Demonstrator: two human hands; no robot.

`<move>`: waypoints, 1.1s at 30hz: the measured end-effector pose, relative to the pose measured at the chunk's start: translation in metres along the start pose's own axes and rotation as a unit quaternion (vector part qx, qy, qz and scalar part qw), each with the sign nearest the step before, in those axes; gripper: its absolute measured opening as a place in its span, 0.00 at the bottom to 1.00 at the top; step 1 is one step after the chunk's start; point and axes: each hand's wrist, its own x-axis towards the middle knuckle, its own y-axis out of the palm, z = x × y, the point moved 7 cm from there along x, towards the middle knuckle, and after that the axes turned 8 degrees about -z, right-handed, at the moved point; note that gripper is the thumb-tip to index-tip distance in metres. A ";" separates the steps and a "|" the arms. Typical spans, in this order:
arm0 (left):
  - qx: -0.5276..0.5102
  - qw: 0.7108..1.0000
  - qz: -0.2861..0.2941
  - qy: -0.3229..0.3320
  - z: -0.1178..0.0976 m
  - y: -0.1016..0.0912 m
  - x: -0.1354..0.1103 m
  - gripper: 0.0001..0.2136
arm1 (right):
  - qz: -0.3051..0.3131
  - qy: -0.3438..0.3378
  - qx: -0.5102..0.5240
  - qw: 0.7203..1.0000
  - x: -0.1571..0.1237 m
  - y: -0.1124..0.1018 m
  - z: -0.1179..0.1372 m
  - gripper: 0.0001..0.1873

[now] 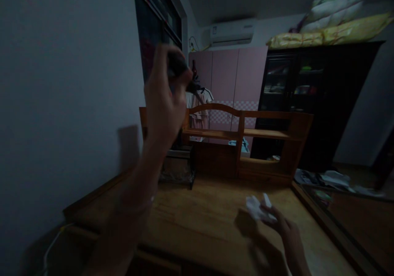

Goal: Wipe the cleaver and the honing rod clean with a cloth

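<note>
The room is dim. My left hand (164, 99) is raised at head height, fingers wrapped round a dark object (178, 65) that I cannot name, its tip pointing right. Lower right, my right hand (277, 231) hovers over the wooden platform (203, 214) and pinches a crumpled white tissue (257, 208). The two hands are well apart.
A wooden shelf unit (246, 134) stands at the platform's far end, a small clear box (177, 169) beside it. Behind are pink wardrobe doors (234, 77), a dark cabinet (320, 99) topped with bedding, and an air conditioner (232, 32). A grey wall (61, 83) is at left; papers (332, 179) lie on the right.
</note>
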 end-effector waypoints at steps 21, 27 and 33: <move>-0.304 0.882 0.360 0.027 -0.146 0.033 -0.332 0.20 | 0.048 0.118 0.191 0.973 -0.031 0.055 0.051 0.19; -0.285 0.715 0.462 -0.441 -0.108 0.092 -0.383 0.16 | -0.063 -0.076 -0.011 0.995 -0.014 0.042 0.091 0.19; -0.418 0.510 0.494 -0.566 -0.131 0.135 -0.411 0.24 | 0.005 -0.131 -0.087 0.988 -0.008 0.079 0.097 0.19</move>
